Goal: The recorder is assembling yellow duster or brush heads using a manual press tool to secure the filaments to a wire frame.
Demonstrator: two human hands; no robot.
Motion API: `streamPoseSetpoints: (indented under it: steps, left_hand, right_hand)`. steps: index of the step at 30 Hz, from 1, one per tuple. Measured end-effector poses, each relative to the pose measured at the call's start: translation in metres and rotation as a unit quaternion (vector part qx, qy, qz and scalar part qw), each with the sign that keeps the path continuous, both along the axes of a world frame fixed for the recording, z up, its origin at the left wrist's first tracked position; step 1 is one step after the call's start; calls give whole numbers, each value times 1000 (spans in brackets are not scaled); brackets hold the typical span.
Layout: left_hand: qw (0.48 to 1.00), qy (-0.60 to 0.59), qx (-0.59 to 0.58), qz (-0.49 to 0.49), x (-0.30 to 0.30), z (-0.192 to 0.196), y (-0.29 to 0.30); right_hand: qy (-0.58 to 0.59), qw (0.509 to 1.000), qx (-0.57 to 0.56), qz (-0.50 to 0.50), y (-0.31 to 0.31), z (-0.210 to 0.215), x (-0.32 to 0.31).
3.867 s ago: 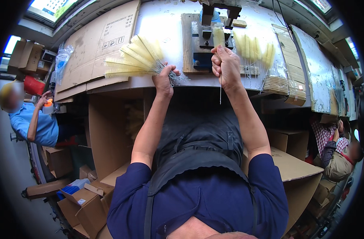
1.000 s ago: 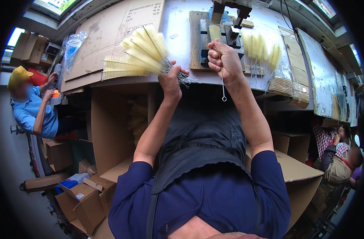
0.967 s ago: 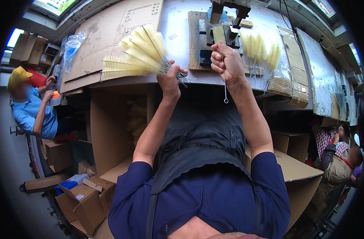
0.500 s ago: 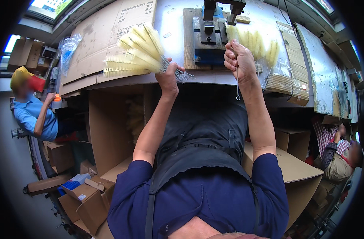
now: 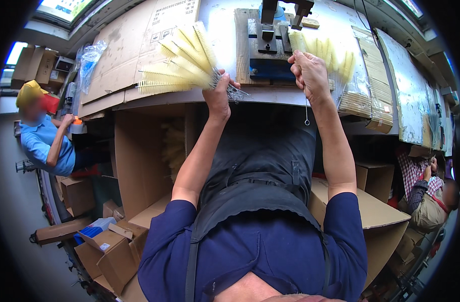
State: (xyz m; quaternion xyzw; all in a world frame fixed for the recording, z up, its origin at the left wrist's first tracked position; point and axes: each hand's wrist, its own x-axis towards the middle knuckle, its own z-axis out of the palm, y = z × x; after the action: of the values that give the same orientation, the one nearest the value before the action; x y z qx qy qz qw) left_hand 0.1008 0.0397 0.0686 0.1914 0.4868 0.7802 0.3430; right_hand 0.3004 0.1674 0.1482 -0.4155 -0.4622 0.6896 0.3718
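My left hand (image 5: 218, 99) is closed around the wire stems of a fanned bunch of bottle brushes (image 5: 182, 63) with pale yellow bristles. Their bristle ends point up and left over a cardboard sheet, and the metal stems poke out on the other side of the fist. In front of the dark metal press (image 5: 266, 43), my right hand (image 5: 313, 75) pinches a single bottle brush. Its wire stem (image 5: 306, 108) hangs below my fingers and ends in a small loop. Behind that hand, more yellow brushes (image 5: 330, 53) lie on the bench, partly hidden by my fingers.
Flat cardboard (image 5: 127, 58) covers the left of the bench (image 5: 215, 25); folded cardboard (image 5: 368, 80) lies right. Open cartons (image 5: 142, 151) stand below the bench edge on both sides. One co-worker (image 5: 46, 136) is at far left, another (image 5: 431, 196) at far right.
The whole view has shifted slightly. Both hands keep their hold, the left on the bunch and the right on the single brush, which has barely moved relative to the press.
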Motion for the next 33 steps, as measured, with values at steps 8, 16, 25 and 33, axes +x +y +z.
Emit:
streamPoseSetpoints:
  steps: [8, 16, 25, 33]
  left_hand:
    - [1000, -3, 10, -3, 1, -5, 8]
    - [999, -33, 15, 5, 6, 6, 1]
    - [996, -62, 29, -50, 4, 17, -11]
    - [971, -131, 128, -156, 21, 23, -36]
  right_hand:
    - [-65, 996, 56, -8, 10, 10, -1]
    - [-21, 1000, -12, 8, 9, 14, 1]
    - [-413, 772, 431, -219, 83, -33, 61]
    - [-133, 967, 214, 47, -45, -4, -29]
